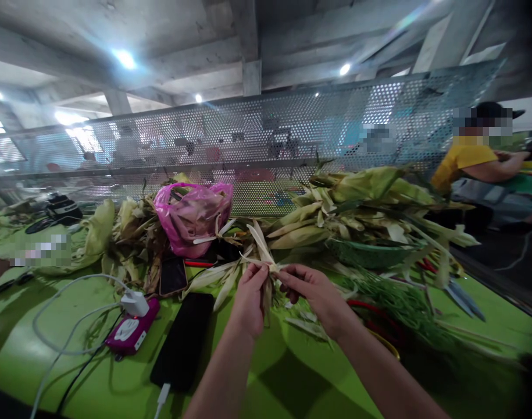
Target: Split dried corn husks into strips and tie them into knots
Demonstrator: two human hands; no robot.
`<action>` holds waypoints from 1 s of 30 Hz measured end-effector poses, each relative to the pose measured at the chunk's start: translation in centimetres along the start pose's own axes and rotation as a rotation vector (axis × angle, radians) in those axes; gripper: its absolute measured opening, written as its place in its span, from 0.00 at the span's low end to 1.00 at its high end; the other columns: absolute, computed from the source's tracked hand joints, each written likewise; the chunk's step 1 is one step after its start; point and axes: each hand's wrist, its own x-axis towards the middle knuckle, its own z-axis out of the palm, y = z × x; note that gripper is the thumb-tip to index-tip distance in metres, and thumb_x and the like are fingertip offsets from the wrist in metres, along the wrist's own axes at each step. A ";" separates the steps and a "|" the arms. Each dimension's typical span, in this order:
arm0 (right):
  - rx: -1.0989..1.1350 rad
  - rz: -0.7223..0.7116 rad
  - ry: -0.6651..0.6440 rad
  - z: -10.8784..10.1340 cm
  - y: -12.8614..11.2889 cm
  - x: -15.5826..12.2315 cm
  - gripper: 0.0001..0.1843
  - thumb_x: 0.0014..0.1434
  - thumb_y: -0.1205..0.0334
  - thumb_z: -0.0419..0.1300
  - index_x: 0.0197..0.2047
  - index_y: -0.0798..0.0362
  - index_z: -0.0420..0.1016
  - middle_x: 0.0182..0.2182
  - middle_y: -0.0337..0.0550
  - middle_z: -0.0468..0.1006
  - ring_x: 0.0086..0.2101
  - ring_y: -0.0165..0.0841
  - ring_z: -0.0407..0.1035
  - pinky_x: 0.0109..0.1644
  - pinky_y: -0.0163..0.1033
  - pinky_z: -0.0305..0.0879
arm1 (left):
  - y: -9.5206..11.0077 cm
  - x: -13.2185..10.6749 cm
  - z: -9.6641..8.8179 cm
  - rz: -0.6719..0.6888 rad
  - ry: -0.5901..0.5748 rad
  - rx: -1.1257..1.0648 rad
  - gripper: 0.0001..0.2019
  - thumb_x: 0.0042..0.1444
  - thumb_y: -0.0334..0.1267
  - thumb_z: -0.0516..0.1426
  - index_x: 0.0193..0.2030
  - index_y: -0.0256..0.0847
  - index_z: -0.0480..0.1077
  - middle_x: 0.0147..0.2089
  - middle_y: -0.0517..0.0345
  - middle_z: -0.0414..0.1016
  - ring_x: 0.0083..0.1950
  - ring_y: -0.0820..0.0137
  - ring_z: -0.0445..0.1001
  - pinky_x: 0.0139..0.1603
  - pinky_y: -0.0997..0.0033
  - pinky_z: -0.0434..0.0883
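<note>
My left hand (250, 294) is closed around a bundle of pale dry corn husk strips (261, 247) held upright over the green table (287, 378). My right hand (311, 288) pinches the same husk strips from the right side, fingertips meeting the left hand's. Husk tips fan out above both hands. More loose husk strips (217, 279) lie on the table just behind my left hand.
A pile of corn husks fills a green basin (366, 253) at the right. A pink plastic bag (193, 215) sits behind. Two black phones (182, 340), a pink power bank (128, 331) with white cable lie left. Scissors (464, 297) lie right. A person in yellow (466, 160) sits far right.
</note>
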 end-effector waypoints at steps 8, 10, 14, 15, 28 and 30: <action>-0.075 -0.132 0.139 -0.2 0.3 0.1 0.15 0.45 0.51 0.69 0.31 0.53 0.76 0.25 0.38 0.73 0.26 0.29 0.62 0.29 0.34 0.59 | 0.4 -0.5 -0.1 0.011 -0.088 0.124 0.10 0.46 0.37 0.65 0.32 0.38 0.70 0.31 0.62 0.70 0.32 0.76 0.67 0.37 0.76 0.63; -0.060 -0.153 0.131 -0.2 0.1 0.0 0.15 0.46 0.50 0.68 0.30 0.53 0.76 0.24 0.37 0.73 0.25 0.29 0.62 0.30 0.35 0.60 | 0.5 -0.5 0.0 0.020 -0.086 0.146 0.11 0.46 0.38 0.66 0.34 0.37 0.71 0.32 0.60 0.71 0.34 0.75 0.67 0.39 0.75 0.63; 0.033 -0.069 0.081 -0.2 -0.1 0.0 0.17 0.50 0.46 0.64 0.27 0.54 0.75 0.23 0.38 0.70 0.23 0.28 0.61 0.26 0.35 0.58 | 0.5 -0.5 0.0 0.045 -0.135 0.179 0.11 0.47 0.38 0.66 0.36 0.37 0.73 0.33 0.59 0.72 0.35 0.74 0.68 0.41 0.75 0.63; 0.050 -0.051 0.079 -0.3 0.0 0.0 0.17 0.50 0.46 0.64 0.27 0.54 0.75 0.22 0.37 0.69 0.22 0.27 0.59 0.25 0.34 0.56 | 0.4 -0.5 0.1 0.044 -0.148 0.180 0.11 0.47 0.38 0.66 0.36 0.37 0.73 0.33 0.59 0.72 0.36 0.74 0.68 0.41 0.74 0.63; -0.188 -0.241 0.310 -1.0 0.2 0.2 0.11 0.50 0.54 0.64 0.30 0.53 0.75 0.27 0.42 0.77 0.31 0.35 0.68 0.38 0.40 0.64 | 0.2 -0.5 0.7 0.018 -0.238 0.343 0.15 0.44 0.44 0.67 0.33 0.35 0.72 0.25 0.61 0.68 0.26 0.76 0.63 0.30 0.74 0.61; -0.157 -0.243 0.315 -1.2 0.3 0.4 0.11 0.50 0.54 0.64 0.31 0.54 0.74 0.27 0.42 0.76 0.31 0.35 0.68 0.38 0.40 0.64 | 0.3 -0.7 1.0 0.025 -0.231 0.335 0.16 0.42 0.43 0.68 0.32 0.36 0.71 0.25 0.62 0.67 0.26 0.76 0.62 0.29 0.75 0.61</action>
